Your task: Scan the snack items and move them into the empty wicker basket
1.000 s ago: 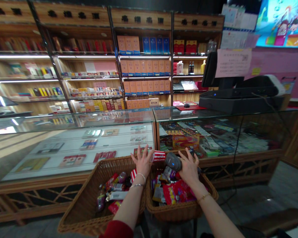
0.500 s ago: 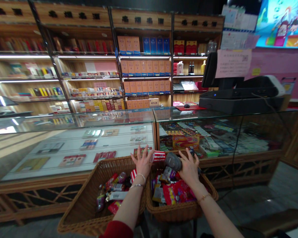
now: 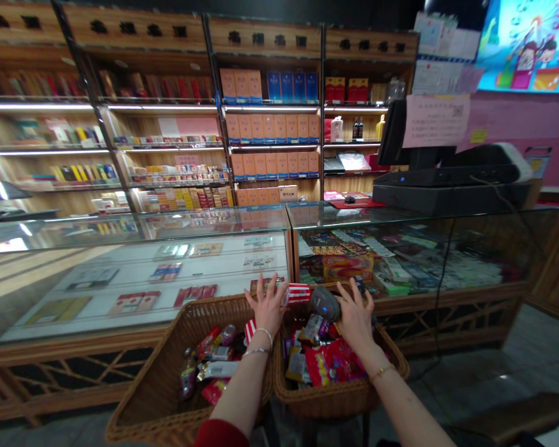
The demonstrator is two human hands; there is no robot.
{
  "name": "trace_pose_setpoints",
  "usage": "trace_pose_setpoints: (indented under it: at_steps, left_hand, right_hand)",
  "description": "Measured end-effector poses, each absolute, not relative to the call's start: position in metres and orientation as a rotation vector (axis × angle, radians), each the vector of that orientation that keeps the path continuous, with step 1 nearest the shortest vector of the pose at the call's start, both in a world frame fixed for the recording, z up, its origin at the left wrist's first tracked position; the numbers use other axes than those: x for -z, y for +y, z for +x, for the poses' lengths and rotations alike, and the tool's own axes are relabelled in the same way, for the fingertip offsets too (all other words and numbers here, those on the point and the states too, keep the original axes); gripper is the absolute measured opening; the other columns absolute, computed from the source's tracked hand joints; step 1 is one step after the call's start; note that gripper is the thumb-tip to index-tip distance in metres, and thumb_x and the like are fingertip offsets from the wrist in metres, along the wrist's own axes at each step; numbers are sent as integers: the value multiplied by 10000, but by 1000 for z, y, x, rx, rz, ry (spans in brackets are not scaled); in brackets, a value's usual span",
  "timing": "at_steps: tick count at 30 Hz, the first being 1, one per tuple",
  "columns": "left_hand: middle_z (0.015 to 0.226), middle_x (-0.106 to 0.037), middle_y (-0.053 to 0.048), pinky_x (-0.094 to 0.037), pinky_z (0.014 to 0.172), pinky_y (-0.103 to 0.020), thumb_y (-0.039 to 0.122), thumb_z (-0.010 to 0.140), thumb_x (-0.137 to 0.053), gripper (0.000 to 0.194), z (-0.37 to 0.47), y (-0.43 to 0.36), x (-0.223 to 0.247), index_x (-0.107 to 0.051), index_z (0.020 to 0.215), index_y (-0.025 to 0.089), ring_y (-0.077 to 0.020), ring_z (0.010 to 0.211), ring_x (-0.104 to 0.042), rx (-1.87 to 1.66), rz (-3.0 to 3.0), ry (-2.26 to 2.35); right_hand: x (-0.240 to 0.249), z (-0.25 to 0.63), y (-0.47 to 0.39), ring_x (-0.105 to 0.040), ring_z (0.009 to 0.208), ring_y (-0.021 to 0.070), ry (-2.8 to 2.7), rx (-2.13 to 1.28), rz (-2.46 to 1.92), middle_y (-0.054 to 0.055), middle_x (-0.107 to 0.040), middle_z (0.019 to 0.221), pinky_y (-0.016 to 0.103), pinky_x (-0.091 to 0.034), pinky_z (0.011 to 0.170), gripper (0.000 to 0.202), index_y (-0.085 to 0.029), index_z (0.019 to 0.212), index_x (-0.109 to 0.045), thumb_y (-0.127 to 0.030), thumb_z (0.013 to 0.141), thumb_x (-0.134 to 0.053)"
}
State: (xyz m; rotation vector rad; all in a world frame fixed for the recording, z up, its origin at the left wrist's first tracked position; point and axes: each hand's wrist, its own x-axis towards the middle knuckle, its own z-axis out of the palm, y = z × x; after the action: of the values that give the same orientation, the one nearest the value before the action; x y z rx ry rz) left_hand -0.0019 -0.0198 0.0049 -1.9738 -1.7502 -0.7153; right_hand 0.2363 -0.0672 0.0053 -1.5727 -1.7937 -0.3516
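Note:
My left hand [image 3: 266, 307], fingers spread and seen from the back, holds a red-and-white striped snack packet [image 3: 299, 293] by its left end near the thumb. A grey handheld barcode scanner [image 3: 325, 304] is gripped in my right hand [image 3: 355, 313], its head facing the packet and a blue light glowing on it. Under my right hand sits a wicker basket [image 3: 328, 403] with a red candy bag [image 3: 333, 363] and several small packets. The left wicker basket [image 3: 153, 397] contains small bottles and wrapped snacks; another striped piece [image 3: 250, 330] shows beside my left wrist.
A glass display counter [image 3: 214, 230] stands right behind the baskets. On its right part are a monitor [image 3: 394, 130] and a dark till box [image 3: 447, 192]. A black cable [image 3: 442, 292] hangs down the counter's front. Stocked shelves [image 3: 270, 146] line the back wall.
A blue light has come on at the scanner. Both hands stay almost in place, and the packet has barely moved.

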Motion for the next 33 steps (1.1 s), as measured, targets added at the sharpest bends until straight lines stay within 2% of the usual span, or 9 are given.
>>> trace_pose_setpoints:
  at_steps: [17, 25, 33]
  left_hand:
    - [1614, -353, 23, 16, 1130, -790, 281, 729, -787, 748, 1, -25, -14, -504, 1392, 484, -410, 1516, -151, 793, -1960, -1732]
    - [1615, -349, 22, 9, 1130, -790, 277, 739, -783, 716, 2, -29, -30, -523, 1374, 482, -399, 1522, -141, 790, -1922, -1754]
    - [1627, -322, 30, 0, 1149, -772, 272, 734, -785, 716, 1, -37, -47, -530, 1369, 483, -397, 1528, -111, 766, -1910, -1760]
  right_hand:
    - [-14, 235, -70, -281, 1480, 295, -1763, 384, -1596, 61, -545, 1466, 563, -120, 1159, 418, -233, 1127, -708, -114, 776, -514]
    - [-23, 236, -74, -225, 1505, 287, -1742, 372, -1625, 14, -476, 1524, 553, -95, 1180, 461, -244, 1188, -688, -110, 777, -527]
    - [-25, 233, -76, -175, 1519, 296, -1748, 396, -1614, 20, -432, 1554, 565, -83, 1180, 493, -254, 1234, -669, -116, 782, -530]
